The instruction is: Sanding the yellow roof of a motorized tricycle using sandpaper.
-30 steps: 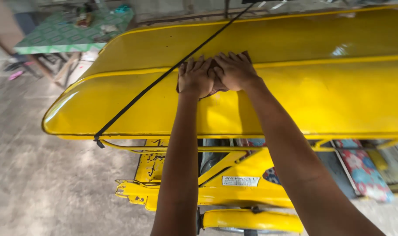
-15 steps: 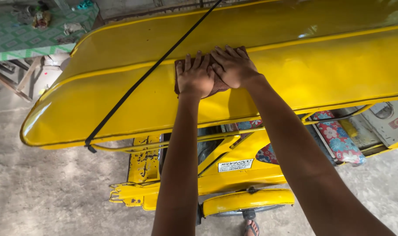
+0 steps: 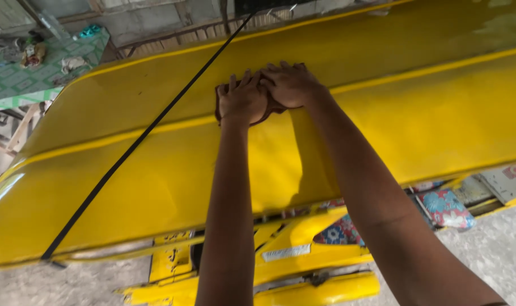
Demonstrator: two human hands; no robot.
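Since half a second ago the view has swung to the right and closer, so the roof's rounded end now runs off the left edge, while both hands have stayed pressed side by side on the same spot; the left hand (image 3: 244,101) lies flat on a dark reddish-brown cloth (image 3: 220,97), fingers (image 3: 233,84) spread narrow and stretched forward, holding the cloth down rather than gripping it; the right hand (image 3: 290,85) lies just beside it, touching it, its fingers also flat and close together, over the cloth's right part, which is mostly hidden beneath the palms; the cloth sits on the yellow roof (image 3: 417,113) of a small vehicle, right on the raised ridge that runs along the panel; a black strap (image 3: 150,127) crosses the roof slantwise from the upper middle down to the lower left edge, passing left of the hands without touching them; under the roof the yellow frame (image 3: 292,249) of the vehicle shows, with a flowered seat cushion (image 3: 448,207) to the right; beyond the roof, at upper left, a desk with a green patterned cover (image 3: 20,85) carries small clutter; grey concrete floor (image 3: 496,255) lies below.
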